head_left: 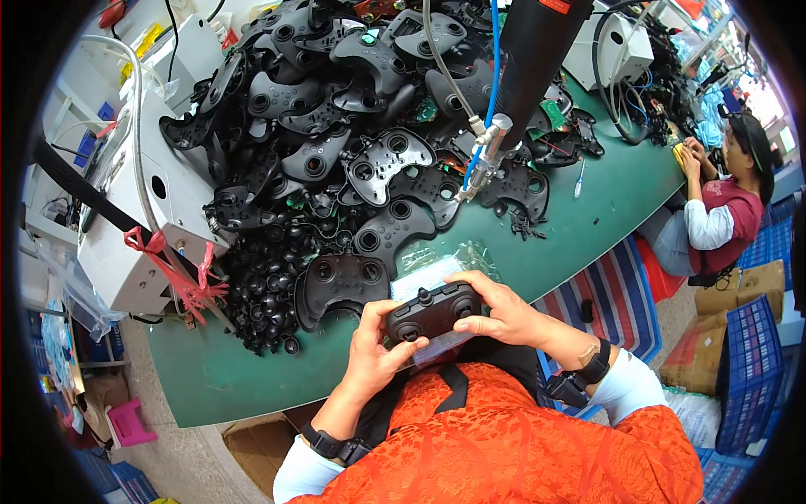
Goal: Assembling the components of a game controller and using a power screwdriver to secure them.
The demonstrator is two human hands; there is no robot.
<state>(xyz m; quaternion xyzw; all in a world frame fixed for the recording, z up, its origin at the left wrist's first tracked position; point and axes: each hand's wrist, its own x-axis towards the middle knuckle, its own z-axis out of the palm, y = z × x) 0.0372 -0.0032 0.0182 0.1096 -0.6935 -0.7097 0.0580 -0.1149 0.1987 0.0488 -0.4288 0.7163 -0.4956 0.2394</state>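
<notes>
I hold a black game controller in both hands just above the near edge of the green table. My left hand grips its left side, thumb on the front face. My right hand wraps over its right side from above. Under the controller lies a clear plastic bag. A black controller shell lies just left of it.
A large heap of black controller shells and small black thumbstick caps covers the table. A hanging power screwdriver dangles above. A white machine box stands at left. Another person sits at right. Blue crates stand on the floor.
</notes>
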